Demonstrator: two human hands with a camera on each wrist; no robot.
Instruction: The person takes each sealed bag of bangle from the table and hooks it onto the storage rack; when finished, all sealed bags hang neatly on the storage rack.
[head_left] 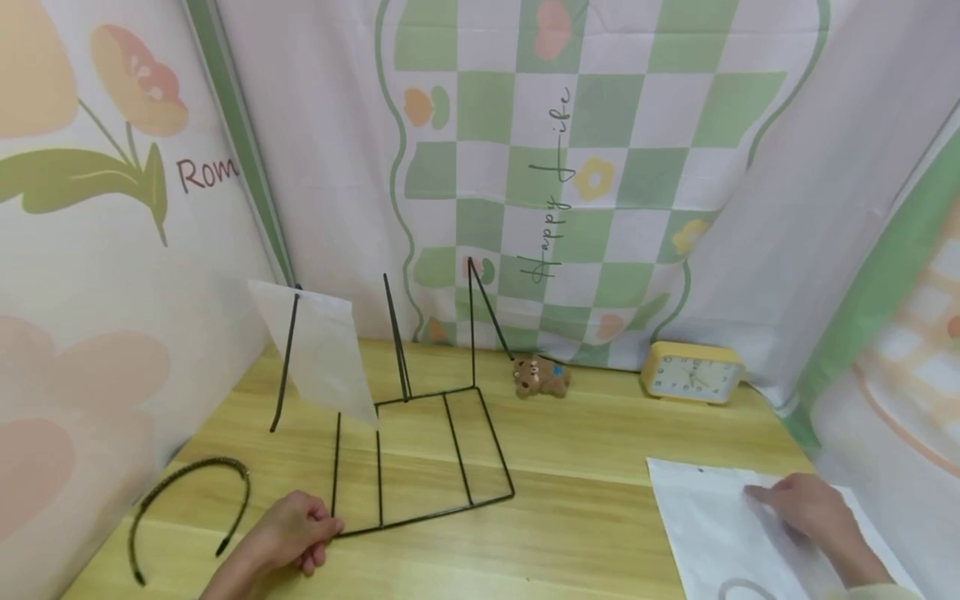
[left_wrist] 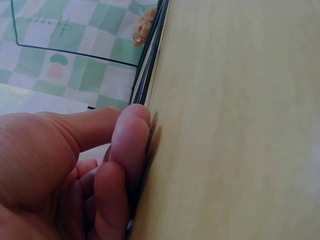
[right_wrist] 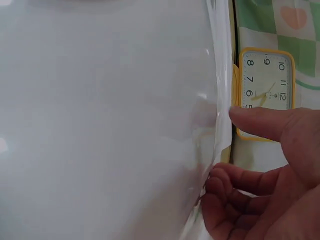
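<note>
A black wire rack (head_left: 426, 517) stands on the table, with a flat barred base and thin uprights. At the base's front left corner my left hand (head_left: 288, 529) pinches the wire between thumb and fingers. The left wrist view shows this hand (left_wrist: 107, 145) close at the tabletop along the dark wire. A thin white sheet (head_left: 322, 350) hangs tilted at the rack's left upright. On the right lies a white, glossy plastic sheet or bag (head_left: 705, 525). My right hand (head_left: 813, 508) rests on it, thumb stretched out and other fingers loosely bent, as the right wrist view shows.
A dark headband (head_left: 187, 467) lies left of my left hand. Behind the rack's right side is a small brown bear toy (head_left: 540, 377). A yellow clock (head_left: 693, 372) stands at the back right. Printed curtains (head_left: 525, 167) close off the table's back and sides.
</note>
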